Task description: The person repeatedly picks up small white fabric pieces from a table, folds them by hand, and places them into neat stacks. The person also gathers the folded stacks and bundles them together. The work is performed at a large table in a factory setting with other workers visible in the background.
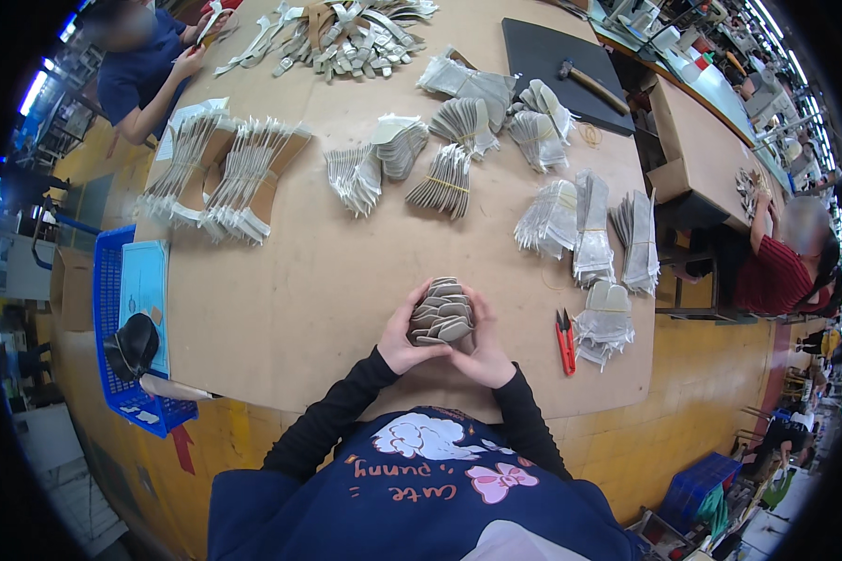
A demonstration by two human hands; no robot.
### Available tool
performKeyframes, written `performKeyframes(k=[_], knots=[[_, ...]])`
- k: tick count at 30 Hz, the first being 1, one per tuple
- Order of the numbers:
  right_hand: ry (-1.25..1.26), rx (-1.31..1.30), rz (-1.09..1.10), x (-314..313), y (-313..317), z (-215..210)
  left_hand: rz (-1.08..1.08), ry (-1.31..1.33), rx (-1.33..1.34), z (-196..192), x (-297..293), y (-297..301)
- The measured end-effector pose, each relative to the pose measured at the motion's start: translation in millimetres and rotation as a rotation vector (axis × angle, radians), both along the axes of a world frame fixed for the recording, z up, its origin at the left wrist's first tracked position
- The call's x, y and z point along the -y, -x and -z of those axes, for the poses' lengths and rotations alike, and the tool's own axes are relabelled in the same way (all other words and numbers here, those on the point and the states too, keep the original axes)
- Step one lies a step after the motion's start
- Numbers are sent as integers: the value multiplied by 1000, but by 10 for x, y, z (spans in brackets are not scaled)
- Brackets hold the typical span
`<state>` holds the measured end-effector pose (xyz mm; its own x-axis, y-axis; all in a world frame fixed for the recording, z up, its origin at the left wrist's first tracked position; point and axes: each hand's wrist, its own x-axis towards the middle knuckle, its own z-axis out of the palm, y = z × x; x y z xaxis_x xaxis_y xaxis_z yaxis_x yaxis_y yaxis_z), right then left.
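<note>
Between my two hands, just above the table's near edge, is a stack of grey rounded fabric pieces (pixel 442 313), its ends uneven. My left hand (pixel 406 329) wraps the stack's left side, and my right hand (pixel 483 338) cups its right side. The thumbs come together at the near end of the stack. To the right lie red-handled thread snips (pixel 565 342) beside a small bundle of light grey pieces (pixel 604 323). Farther up stand rubber-banded bundles of grey pieces (pixel 442 182).
Fanned strap bundles (pixel 253 182) lie at the left, a strap heap (pixel 351 42) at the far side. A hammer (pixel 594 86) rests on a black board (pixel 561 70). A blue basket (pixel 112 365) hangs by the left edge. One person (pixel 145 70) works far left, another (pixel 776 266) sits right.
</note>
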<state>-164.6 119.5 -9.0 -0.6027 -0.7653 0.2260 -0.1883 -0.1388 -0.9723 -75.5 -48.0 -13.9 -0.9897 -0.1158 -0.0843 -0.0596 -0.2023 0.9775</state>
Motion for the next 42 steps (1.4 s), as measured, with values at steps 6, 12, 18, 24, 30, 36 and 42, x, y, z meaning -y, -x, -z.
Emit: performKeyframes(k=[6,12,18,24,30,36,42], knots=[[-122,24,50,-66,-133,143,20,326,-137,-10,-46,-32],[26,-132,197,-25,-145,-18,77,214,-103,-269,47,-76],[-30,400,168,24,-65,-444,35,-485,129,-257,231,40],[-249,104,341,281,-34,-636,59,-1139,299,-172,127,-50],[-413,-378,463,353,-33,-766,-143,-1150,278,-131,95,-8],[-319,-255,387,419,-130,-751,-133,-1199,167,17,120,-60],[-67,478,262,320,-62,-762,-157,-1091,227,39,228,-71]])
